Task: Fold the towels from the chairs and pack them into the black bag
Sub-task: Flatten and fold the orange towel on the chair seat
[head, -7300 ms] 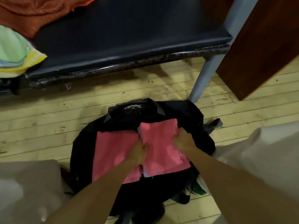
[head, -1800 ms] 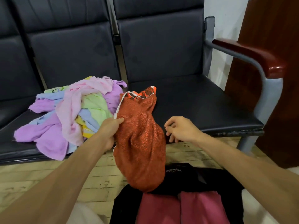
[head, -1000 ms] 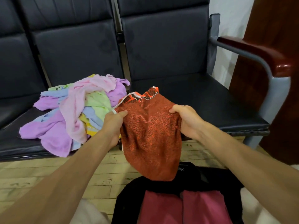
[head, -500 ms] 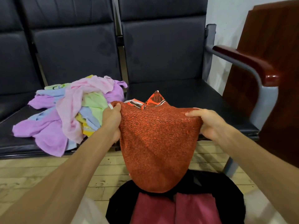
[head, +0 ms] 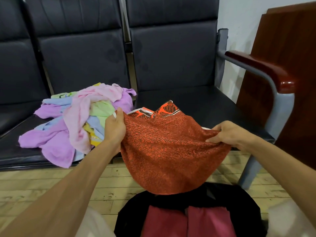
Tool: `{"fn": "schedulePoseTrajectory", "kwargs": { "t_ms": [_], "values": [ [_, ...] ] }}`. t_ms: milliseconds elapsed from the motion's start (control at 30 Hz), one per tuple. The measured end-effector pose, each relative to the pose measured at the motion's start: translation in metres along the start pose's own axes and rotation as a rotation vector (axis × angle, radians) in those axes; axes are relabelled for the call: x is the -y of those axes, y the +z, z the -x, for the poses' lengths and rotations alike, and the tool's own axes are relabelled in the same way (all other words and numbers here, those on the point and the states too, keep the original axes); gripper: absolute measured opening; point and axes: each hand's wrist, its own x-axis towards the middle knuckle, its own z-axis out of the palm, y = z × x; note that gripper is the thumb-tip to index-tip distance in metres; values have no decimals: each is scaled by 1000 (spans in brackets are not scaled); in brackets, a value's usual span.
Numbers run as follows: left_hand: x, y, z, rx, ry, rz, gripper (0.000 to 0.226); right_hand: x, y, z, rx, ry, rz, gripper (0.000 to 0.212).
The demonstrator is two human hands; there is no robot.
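My left hand (head: 114, 127) and right hand (head: 227, 134) pinch the orange towel (head: 167, 151) spread; next, fold it, bag (head: 213, 195) at 6 o'clock.

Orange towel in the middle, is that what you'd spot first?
Yes: the orange towel hangs spread between the left hand and right hand. To its left, a pile of pastel towels lies on a chair seat; below, the black bag holds folded pink towels.
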Motion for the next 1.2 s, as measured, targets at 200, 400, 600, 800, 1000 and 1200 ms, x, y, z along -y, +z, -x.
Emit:
{"fn": "schedulePoseTrajectory", "kwargs": {
  "t_ms": [200, 400, 600, 800, 1000, 1200],
  "values": [
    [3, -4, -3, -4, -146, 82, 34, 1, -8, 12, 93, -31, -325, 28],
    [-9, -6, 0, 32, -455, 393, 20, 7, -13, 8, -61, -198, -1016, 27],
    [-24, -9, 7, 431, -409, 660, 21, 7, -14, 6, -176, -148, -1223, 16],
    [-32, -6, 15, 545, -325, 592, 33, 11, -17, 14, -136, -220, -1300, 13],
    [-42, -15, 25, 563, -239, 499, 36, 25, -23, 31, -168, -136, -1352, 10],
    [-103, -26, 24, 664, -221, 654, 23, 69, -54, 54, -230, -228, -1349, 11]
  ]
}}
